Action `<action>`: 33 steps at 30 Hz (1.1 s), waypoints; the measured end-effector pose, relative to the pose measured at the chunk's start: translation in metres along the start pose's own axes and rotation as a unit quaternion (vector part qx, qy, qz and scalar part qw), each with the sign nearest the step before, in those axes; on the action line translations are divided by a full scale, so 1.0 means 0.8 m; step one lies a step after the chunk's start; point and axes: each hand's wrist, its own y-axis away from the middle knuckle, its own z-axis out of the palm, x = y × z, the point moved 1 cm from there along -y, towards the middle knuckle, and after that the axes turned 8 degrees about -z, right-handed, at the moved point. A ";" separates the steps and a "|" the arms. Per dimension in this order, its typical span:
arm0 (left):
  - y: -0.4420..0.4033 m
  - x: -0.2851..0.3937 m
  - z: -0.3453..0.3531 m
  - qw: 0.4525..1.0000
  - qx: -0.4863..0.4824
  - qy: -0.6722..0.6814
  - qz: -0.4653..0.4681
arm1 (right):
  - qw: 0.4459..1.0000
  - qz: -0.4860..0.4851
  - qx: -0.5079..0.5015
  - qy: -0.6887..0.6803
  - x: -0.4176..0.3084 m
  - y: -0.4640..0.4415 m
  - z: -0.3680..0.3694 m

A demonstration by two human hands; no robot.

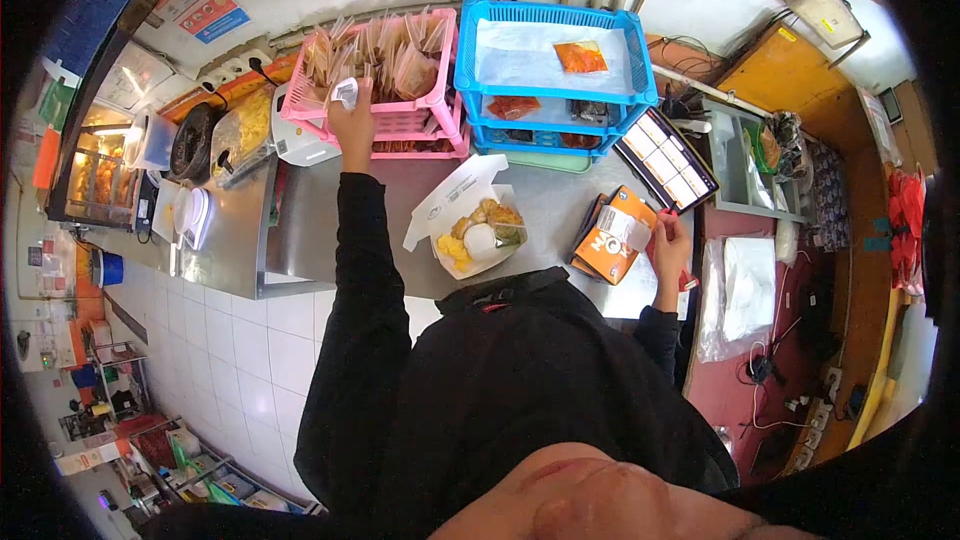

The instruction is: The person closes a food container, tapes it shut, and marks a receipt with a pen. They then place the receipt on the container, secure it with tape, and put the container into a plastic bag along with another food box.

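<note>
My left hand (352, 128) is raised at the front left corner of the pink basket (440, 100), its fingers closed on a small white and grey packet (345, 93). Filled clear bags (413, 73) stand in that basket. On the metal counter before me lies an open white food box (440, 202) with a white mound, yellow pieces and browned food inside. Over at the right, my right hand (672, 240) is closed on a red item (684, 278) beside orange printed boxes (612, 236).
A blue tiered basket (555, 95) holds an orange-red packet (581, 57) on its top tier. Right of it leans a tablet (665, 160). A white appliance (301, 137) stands left of the pink basket. Clear plastic bags (747, 290) lie on the red surface at the right.
</note>
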 end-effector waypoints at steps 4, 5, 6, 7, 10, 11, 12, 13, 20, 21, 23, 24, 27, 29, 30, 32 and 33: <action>0.001 0.001 -0.001 0.998 -0.001 0.055 -0.022 | 1.000 -0.008 -0.008 0.015 0.003 -0.003 0.005; 0.001 0.000 -0.002 0.998 0.000 0.055 -0.022 | 1.000 -0.009 -0.008 0.015 0.009 -0.004 0.007; 0.000 -0.002 -0.003 0.998 -0.001 0.058 -0.027 | 1.000 -0.021 -0.013 0.003 0.015 -0.005 0.009; -0.001 -0.004 -0.003 0.998 -0.002 0.061 -0.032 | 0.999 -0.032 -0.017 -0.009 0.020 -0.006 0.011; 0.000 -0.002 -0.004 0.997 -0.008 0.059 -0.038 | 0.998 -0.027 -0.012 -0.057 0.026 -0.007 0.018; 0.000 -0.003 -0.004 0.997 -0.008 0.059 -0.038 | 0.998 -0.027 -0.011 -0.057 0.026 -0.007 0.018; -0.001 -0.006 -0.004 0.998 -0.010 0.059 -0.029 | 0.999 -0.021 -0.020 -0.027 0.021 -0.007 0.016; -0.003 -0.009 -0.005 0.998 -0.012 0.059 -0.020 | 0.999 -0.015 -0.028 0.002 0.017 -0.007 0.016; -0.005 -0.004 -0.007 0.999 -0.046 -0.009 -0.019 | 0.999 -0.014 -0.028 -0.014 0.025 -0.008 0.012; -0.010 -0.004 -0.004 0.998 -0.053 0.030 -0.027 | 0.999 -0.011 -0.035 -0.015 0.028 -0.008 0.011; -0.020 -0.003 -0.005 0.994 -0.073 0.072 -0.037 | 0.999 -0.009 -0.047 -0.017 0.032 -0.008 0.009; -0.026 -0.001 -0.008 0.994 -0.070 0.071 -0.038 | 0.999 -0.011 -0.043 -0.020 0.029 -0.008 0.008; -0.043 -0.001 -0.022 0.933 -0.106 0.300 -0.167 | 0.999 0.007 -0.047 -0.016 0.017 -0.006 0.002; -0.061 -0.025 -0.030 0.902 -0.085 0.367 -0.210 | 0.998 0.030 -0.047 -0.031 0.018 -0.005 0.002; -0.060 -0.018 -0.030 0.863 -0.066 0.434 -0.250 | 0.998 0.028 -0.049 -0.032 0.022 -0.005 0.002; -0.052 -0.004 -0.027 0.862 -0.064 0.439 -0.244 | 0.998 0.006 -0.029 -0.054 0.030 -0.006 0.002; -0.045 0.005 -0.026 0.850 -0.114 0.460 -0.230 | 0.998 0.005 -0.029 -0.055 0.028 -0.006 0.002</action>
